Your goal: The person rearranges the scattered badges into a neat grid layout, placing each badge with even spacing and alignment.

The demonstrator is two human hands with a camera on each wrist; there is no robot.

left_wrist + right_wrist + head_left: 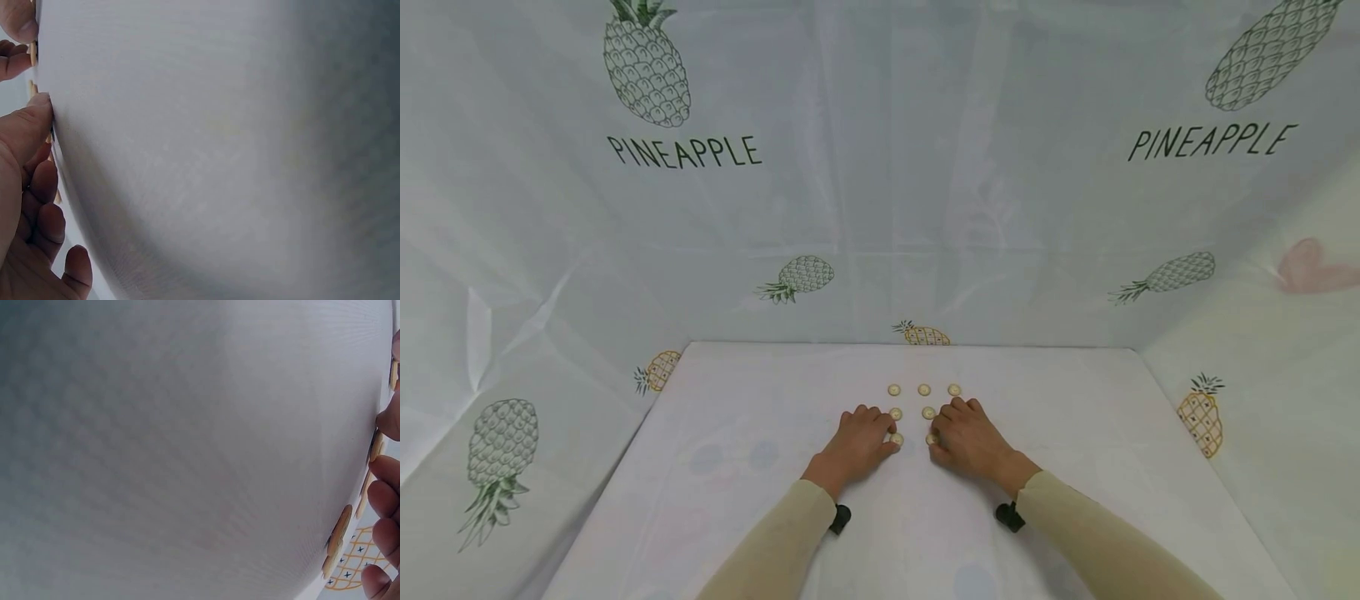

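Note:
Several small round pale wooden discs lie in rows on the white-covered table in the head view. My left hand (859,442) pinches the front-left disc (897,439) at its edge between thumb and fingers. Opposite it, my right hand (970,442) pinches the front disc (931,439) beside it, partly covered by the fingers. Just beyond the hands sit a left middle-row disc (896,413) and another middle-row disc (928,412). In the right wrist view, the gripped disc (376,447) shows edge-on between thumb and forefinger. Whatever lies under the right palm is hidden.
Three discs form the far row, among them the middle disc (924,389). The table (760,375) has a white cloth with faint coloured spots. A pineapple-printed sheet (880,192) hangs behind and at the sides. Dark wrist devices, such as the left one (841,519), sit at both cuffs.

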